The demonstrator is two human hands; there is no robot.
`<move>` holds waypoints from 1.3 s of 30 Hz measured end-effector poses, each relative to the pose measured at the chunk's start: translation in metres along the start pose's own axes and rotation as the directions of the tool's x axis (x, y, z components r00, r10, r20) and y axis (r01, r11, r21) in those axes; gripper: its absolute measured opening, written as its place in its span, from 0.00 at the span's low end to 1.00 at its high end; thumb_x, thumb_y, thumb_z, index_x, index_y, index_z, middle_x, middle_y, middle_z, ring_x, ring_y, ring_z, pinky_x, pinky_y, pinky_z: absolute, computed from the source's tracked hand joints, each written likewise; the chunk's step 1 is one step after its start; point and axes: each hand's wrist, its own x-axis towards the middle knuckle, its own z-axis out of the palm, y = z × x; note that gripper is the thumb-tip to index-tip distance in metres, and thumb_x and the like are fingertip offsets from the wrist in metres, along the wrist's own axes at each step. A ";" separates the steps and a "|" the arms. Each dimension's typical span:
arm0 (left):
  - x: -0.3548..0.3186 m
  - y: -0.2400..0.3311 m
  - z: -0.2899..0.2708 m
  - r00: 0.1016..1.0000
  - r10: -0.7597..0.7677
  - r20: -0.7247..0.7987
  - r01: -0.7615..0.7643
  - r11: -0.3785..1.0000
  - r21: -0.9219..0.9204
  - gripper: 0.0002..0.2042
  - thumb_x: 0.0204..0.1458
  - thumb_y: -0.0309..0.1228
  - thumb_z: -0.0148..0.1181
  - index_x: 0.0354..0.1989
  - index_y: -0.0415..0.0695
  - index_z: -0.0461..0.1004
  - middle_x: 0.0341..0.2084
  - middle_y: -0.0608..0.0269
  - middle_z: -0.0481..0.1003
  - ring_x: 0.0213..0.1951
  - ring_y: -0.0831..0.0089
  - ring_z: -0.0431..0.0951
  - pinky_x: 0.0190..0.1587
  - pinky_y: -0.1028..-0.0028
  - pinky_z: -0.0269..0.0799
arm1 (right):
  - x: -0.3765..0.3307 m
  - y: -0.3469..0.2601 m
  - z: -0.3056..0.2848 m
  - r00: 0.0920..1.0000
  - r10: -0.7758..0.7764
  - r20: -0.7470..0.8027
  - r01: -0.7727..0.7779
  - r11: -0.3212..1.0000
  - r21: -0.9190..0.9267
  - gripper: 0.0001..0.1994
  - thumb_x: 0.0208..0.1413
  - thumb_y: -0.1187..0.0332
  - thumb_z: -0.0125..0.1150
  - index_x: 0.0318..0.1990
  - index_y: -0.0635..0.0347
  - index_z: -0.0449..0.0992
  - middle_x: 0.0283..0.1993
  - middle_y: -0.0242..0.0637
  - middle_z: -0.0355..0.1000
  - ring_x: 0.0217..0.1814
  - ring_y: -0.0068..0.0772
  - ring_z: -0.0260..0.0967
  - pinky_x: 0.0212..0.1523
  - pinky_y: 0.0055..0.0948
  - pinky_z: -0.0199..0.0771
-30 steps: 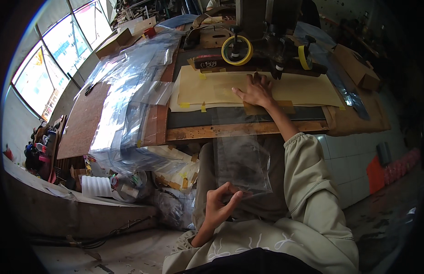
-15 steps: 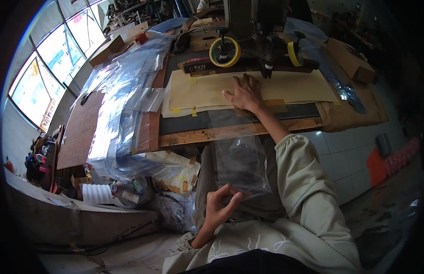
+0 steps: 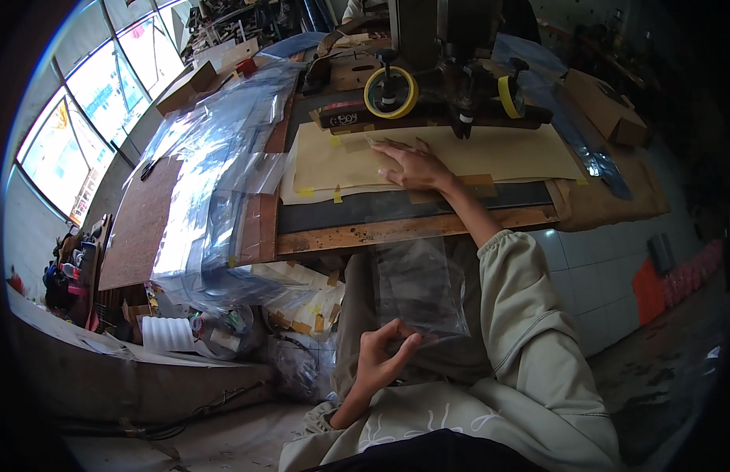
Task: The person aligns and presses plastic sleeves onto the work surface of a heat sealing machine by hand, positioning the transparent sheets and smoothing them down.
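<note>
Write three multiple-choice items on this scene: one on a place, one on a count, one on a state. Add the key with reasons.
1. Where does the right hand rest?
A. on the tan sheet
B. on the floor
C. on a window

2. How many yellow tape rolls sit on the machine?
A. none
B. two
C. five

3. What is the left hand doing?
A. hanging empty
B. pinching a clear plastic bag
C. gripping a hammer

Key: 1 A, the palm lies flat on the sheet; 2 B, one at each side of the machine head; 3 B, the fingers close on the bag's lower corner.
</note>
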 end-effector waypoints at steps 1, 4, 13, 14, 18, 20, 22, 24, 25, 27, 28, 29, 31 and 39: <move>0.000 -0.001 0.001 1.000 -0.012 0.002 0.012 0.999 -0.030 0.08 0.49 0.25 0.56 0.21 0.35 0.68 0.15 0.65 0.71 0.21 0.86 0.69 0.26 0.83 0.63 | -0.004 0.001 -0.001 0.994 -0.105 0.005 0.104 0.992 0.066 0.28 0.52 0.50 0.48 0.60 0.50 0.59 0.66 0.39 0.50 0.68 0.38 0.45 0.64 0.57 0.36; -0.004 -0.008 -0.003 1.000 -0.029 -0.007 0.029 0.999 -0.046 0.08 0.49 0.25 0.57 0.21 0.35 0.68 0.14 0.65 0.71 0.21 0.86 0.69 0.26 0.83 0.62 | -0.017 -0.019 -0.002 0.948 -0.318 0.029 0.312 0.940 0.137 0.23 0.53 0.57 0.49 0.57 0.48 0.63 0.63 0.41 0.56 0.66 0.38 0.49 0.64 0.50 0.41; -0.004 0.000 -0.004 0.999 -0.043 0.027 0.041 0.998 0.054 0.07 0.50 0.25 0.55 0.23 0.35 0.69 0.21 0.59 0.77 0.24 0.85 0.72 0.30 0.82 0.66 | 0.003 -0.024 0.012 0.917 -0.235 -0.323 0.219 0.972 -0.088 0.22 0.53 0.57 0.55 0.53 0.54 0.67 0.59 0.48 0.58 0.56 0.43 0.63 0.55 0.38 0.62; -0.004 0.000 -0.005 0.997 -0.055 0.050 0.050 0.993 0.107 0.07 0.50 0.25 0.55 0.24 0.35 0.70 0.23 0.57 0.77 0.25 0.84 0.74 0.31 0.82 0.66 | 0.010 -0.017 0.019 0.916 -0.231 -0.326 0.215 0.973 -0.087 0.22 0.53 0.57 0.55 0.53 0.54 0.67 0.59 0.48 0.58 0.56 0.43 0.63 0.55 0.38 0.62; -0.004 0.002 -0.005 0.998 -0.063 0.030 0.061 0.996 0.058 0.06 0.50 0.25 0.54 0.26 0.35 0.71 0.23 0.58 0.77 0.27 0.81 0.75 0.33 0.82 0.67 | 0.009 -0.023 0.017 0.912 -0.331 -0.241 0.372 0.917 0.146 0.26 0.55 0.50 0.49 0.53 0.61 0.67 0.55 0.55 0.62 0.57 0.47 0.62 0.58 0.38 0.60; -0.004 0.002 -0.006 0.997 -0.067 -0.049 0.069 0.997 0.041 0.06 0.51 0.26 0.54 0.28 0.35 0.72 0.23 0.60 0.77 0.28 0.80 0.76 0.34 0.81 0.67 | -0.012 -0.037 -0.005 0.919 -0.315 -0.235 0.381 0.861 0.335 0.28 0.55 0.47 0.46 0.53 0.62 0.67 0.53 0.55 0.64 0.57 0.46 0.62 0.57 0.37 0.60; -0.004 -0.002 -0.009 0.996 -0.067 -0.058 0.071 0.995 0.071 0.06 0.50 0.26 0.55 0.28 0.35 0.72 0.22 0.61 0.77 0.28 0.80 0.76 0.34 0.81 0.67 | -0.056 -0.039 -0.030 0.988 -0.089 -0.123 0.151 0.474 0.868 0.29 0.55 0.45 0.46 0.50 0.64 0.69 0.48 0.48 0.70 0.55 0.40 0.65 0.56 0.34 0.61; -0.003 -0.006 -0.007 0.995 -0.072 -0.063 0.078 0.992 0.099 0.06 0.50 0.26 0.55 0.29 0.35 0.72 0.21 0.61 0.76 0.28 0.80 0.76 0.34 0.81 0.68 | -0.106 -0.044 -0.041 0.963 -0.115 -0.244 0.269 0.433 0.860 0.25 0.54 0.51 0.54 0.46 0.67 0.71 0.45 0.46 0.71 0.52 0.34 0.67 0.54 0.31 0.65; -0.004 -0.009 -0.008 0.994 -0.083 -0.066 0.090 0.988 0.121 0.06 0.50 0.26 0.55 0.29 0.35 0.72 0.21 0.62 0.76 0.28 0.81 0.76 0.34 0.82 0.68 | -0.125 -0.064 -0.049 0.959 -0.134 -0.249 0.280 0.574 0.769 0.23 0.51 0.54 0.58 0.44 0.67 0.71 0.44 0.45 0.71 0.51 0.35 0.68 0.51 0.30 0.67; -0.002 -0.004 -0.006 0.990 -0.120 -0.068 0.131 0.973 0.189 0.05 0.49 0.26 0.58 0.30 0.36 0.73 0.21 0.63 0.76 0.27 0.82 0.76 0.32 0.83 0.68 | -0.158 -0.084 -0.042 0.973 -0.111 -0.204 0.214 0.774 0.596 0.23 0.45 0.56 0.65 0.42 0.67 0.72 0.43 0.44 0.71 0.48 0.38 0.69 0.46 0.30 0.70; -0.001 -0.006 -0.006 0.990 -0.123 -0.063 0.133 0.973 0.189 0.05 0.49 0.26 0.58 0.30 0.36 0.73 0.21 0.63 0.76 0.27 0.82 0.76 0.32 0.83 0.68 | -0.172 -0.086 -0.031 0.986 -0.065 -0.157 0.139 0.836 0.531 0.24 0.42 0.56 0.67 0.41 0.66 0.72 0.43 0.43 0.71 0.47 0.40 0.70 0.44 0.31 0.71; -0.002 -0.009 -0.009 0.990 -0.094 -0.108 0.115 0.972 0.207 0.05 0.48 0.26 0.59 0.30 0.37 0.74 0.21 0.63 0.76 0.26 0.83 0.76 0.32 0.83 0.68 | -0.184 -0.091 -0.024 0.985 -0.069 -0.155 0.143 0.831 0.538 0.24 0.42 0.56 0.67 0.41 0.66 0.72 0.43 0.43 0.71 0.47 0.40 0.70 0.44 0.31 0.71; -0.003 -0.015 -0.014 0.986 -0.063 -0.154 0.097 0.970 0.225 0.05 0.47 0.25 0.60 0.30 0.37 0.74 0.21 0.63 0.77 0.26 0.83 0.76 0.31 0.83 0.69 | -0.207 -0.096 -0.016 0.988 -0.143 -0.059 0.145 0.724 0.674 0.21 0.40 0.60 0.68 0.40 0.62 0.73 0.43 0.39 0.70 0.43 0.41 0.70 0.42 0.34 0.71; -0.004 -0.015 -0.020 0.988 0.053 -0.148 -0.008 0.957 0.289 0.05 0.50 0.26 0.56 0.31 0.38 0.78 0.24 0.63 0.78 0.28 0.80 0.77 0.32 0.82 0.70 | -0.237 -0.120 0.020 0.877 -0.223 -0.425 0.364 0.886 0.286 0.15 0.42 0.72 0.64 0.41 0.61 0.73 0.38 0.33 0.69 0.38 0.31 0.68 0.39 0.28 0.70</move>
